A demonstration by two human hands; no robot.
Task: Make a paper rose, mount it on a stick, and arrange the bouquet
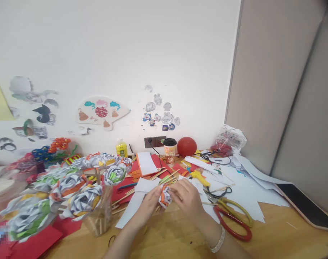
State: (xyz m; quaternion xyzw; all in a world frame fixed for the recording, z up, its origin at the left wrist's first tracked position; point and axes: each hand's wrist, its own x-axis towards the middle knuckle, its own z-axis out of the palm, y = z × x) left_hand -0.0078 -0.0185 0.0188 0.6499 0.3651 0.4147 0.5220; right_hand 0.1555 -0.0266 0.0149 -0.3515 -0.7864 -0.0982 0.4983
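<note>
A small white and orange paper flower (165, 195) is held between both hands over the near middle of the table. My left hand (151, 202) has its fingers closed on the flower's left side. On the flower's right edge, my right hand (187, 196) pinches the folded paper with thumb and fingertips. The flower's underside is hidden. White paper sheets (129, 211) lie beneath and behind the hands. Just beyond them are thin wooden sticks (155, 175) and a yellow glue gun (199, 177). Large scissors with red and yellow handles (234, 227) rest right of my right hand.
Several finished paper flowers (85, 199) crowd the left, some above a clear cup of sticks (100, 216). Along the wall stand a yellow-labelled bottle (121, 148), a lidded paper cup (169, 151) and a red balloon (187, 146). A dark tablet (309, 205) lies at right.
</note>
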